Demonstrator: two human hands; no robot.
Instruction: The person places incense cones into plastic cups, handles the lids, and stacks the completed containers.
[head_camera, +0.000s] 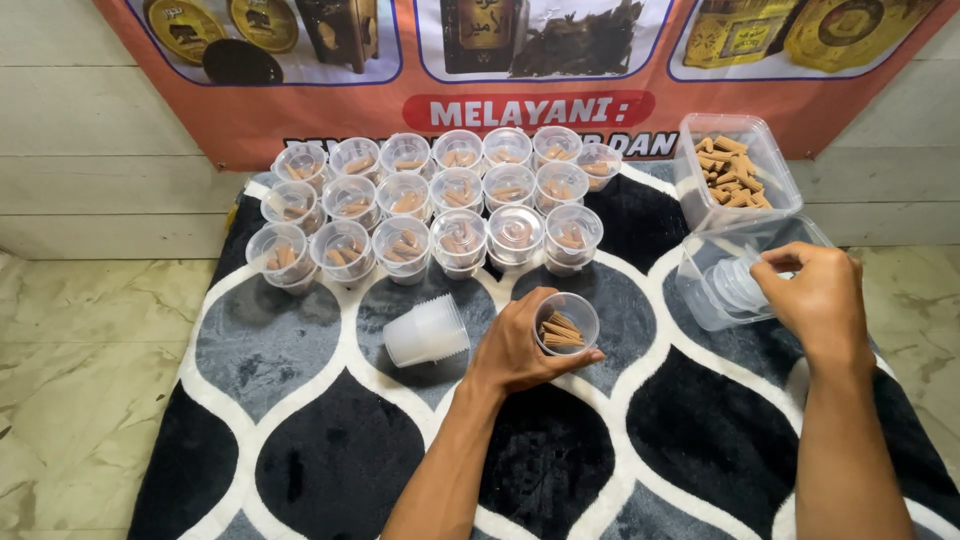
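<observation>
My left hand (515, 352) grips a small clear plastic cup (567, 325) with several brown cone-shaped sticks inside, held just above the rug. My right hand (815, 295) reaches into a clear plastic tub (700, 290) at the right, fingers pinched on a stack of clear lids (738, 282). Behind it a second clear tub (735, 170) holds a heap of the same brown cones. A stack of empty clear cups (427, 331) lies on its side to the left of my left hand.
Three rows of filled, lidded clear cups (440, 205) stand at the back of the black, grey and white patterned rug (330, 440). An orange banner (520, 70) hangs on the white wall behind. Pale tiled floor (80, 370) borders the rug.
</observation>
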